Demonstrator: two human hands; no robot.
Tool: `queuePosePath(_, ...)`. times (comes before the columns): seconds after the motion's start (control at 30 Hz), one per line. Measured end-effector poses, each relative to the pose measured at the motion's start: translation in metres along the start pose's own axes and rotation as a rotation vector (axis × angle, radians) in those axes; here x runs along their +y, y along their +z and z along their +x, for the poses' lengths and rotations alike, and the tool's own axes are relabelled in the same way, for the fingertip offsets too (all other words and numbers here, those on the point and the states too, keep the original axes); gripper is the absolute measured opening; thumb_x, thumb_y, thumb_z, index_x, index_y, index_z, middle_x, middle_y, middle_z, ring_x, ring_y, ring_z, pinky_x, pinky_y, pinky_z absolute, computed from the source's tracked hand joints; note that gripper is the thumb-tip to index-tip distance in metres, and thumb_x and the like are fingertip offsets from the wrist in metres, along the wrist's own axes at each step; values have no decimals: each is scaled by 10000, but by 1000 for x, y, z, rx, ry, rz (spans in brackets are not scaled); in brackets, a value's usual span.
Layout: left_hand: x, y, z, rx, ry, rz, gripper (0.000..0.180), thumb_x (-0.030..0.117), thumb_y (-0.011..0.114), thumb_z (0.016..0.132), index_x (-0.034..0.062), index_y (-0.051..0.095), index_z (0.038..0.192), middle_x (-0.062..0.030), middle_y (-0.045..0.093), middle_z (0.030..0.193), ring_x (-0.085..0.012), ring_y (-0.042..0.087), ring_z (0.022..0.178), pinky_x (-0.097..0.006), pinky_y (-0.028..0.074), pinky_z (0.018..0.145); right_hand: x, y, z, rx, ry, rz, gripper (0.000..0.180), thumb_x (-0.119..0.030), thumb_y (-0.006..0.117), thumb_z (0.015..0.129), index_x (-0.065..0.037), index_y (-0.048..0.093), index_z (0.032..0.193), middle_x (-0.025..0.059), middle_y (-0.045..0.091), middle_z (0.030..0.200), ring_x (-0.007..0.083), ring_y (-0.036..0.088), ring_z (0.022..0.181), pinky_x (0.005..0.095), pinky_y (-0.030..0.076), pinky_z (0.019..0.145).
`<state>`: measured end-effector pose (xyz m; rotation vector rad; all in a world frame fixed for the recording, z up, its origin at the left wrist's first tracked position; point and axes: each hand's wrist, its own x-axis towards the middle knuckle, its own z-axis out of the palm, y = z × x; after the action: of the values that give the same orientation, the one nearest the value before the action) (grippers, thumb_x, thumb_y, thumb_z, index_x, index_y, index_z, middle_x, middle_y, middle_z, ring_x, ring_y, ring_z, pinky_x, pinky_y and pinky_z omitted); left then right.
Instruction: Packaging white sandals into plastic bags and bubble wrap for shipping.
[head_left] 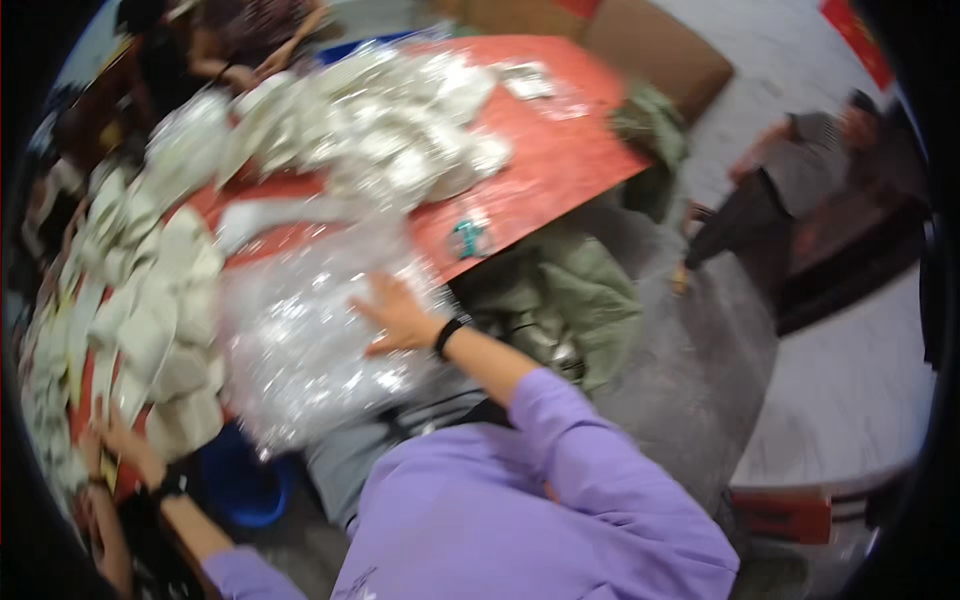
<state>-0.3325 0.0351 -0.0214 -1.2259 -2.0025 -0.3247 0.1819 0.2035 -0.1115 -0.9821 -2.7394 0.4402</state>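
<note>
My right hand (398,317) lies with spread fingers on a stack of clear, shiny plastic bags (310,350) at the table's near edge. At the far left, my left hand (132,447) reaches to a heap of off-white, folded fabric-like pieces (165,290). Its fingers look stretched out beside the heap, though they are blurred. Nothing can be made out in either hand. Close to my left wrist is another person's hand (105,520).
A red-topped table (540,190) carries a pile of plastic-wrapped off-white pieces (390,120) and a teal tape roll (466,238). A blue bin (240,475) stands below. Green sacking (560,290) hangs at the right. Other people sit around; a cardboard box (655,60) stands behind.
</note>
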Motion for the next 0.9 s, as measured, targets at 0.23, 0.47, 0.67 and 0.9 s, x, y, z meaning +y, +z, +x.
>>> queuePosePath(0.23,-42,-28,-51,-347,-305,-391,512,42,622,828,12,469,1316,-243,393,1354,-367,381,1259,-375,323,1046,-37,-3,14,-78,-24,12,944,-744,541,727,-269,221,1478,314,6,1500,524,-12,1374,573,25,1107)
queuePosePath(0.47,168,-133,-27,-208,-211,-1046,382,40,568,848,-32,536,1221,-173,439,1359,-320,373,1290,-409,240,1100,-38,-3,15,-59,-10,-31,945,-727,560,725,-264,223,1476,323,28,1495,524,-12,1374,569,37,1109)
queuePosePath(0.67,250,-140,-47,-546,455,-783,532,210,619,833,136,467,1337,-171,370,1423,-385,280,1343,-560,195,1087,-43,4,21,-66,-27,-26,954,-743,553,713,-267,232,1475,319,17,1498,529,-25,1371,578,42,1106)
queuePosePath(0.9,193,-35,-106,-694,200,-524,621,384,592,863,156,380,1401,-219,222,1488,-462,169,1363,-664,120,1054,-36,6,20,-53,-9,-39,966,-749,554,708,-270,222,1479,325,18,1495,541,-7,1365,587,50,1101)
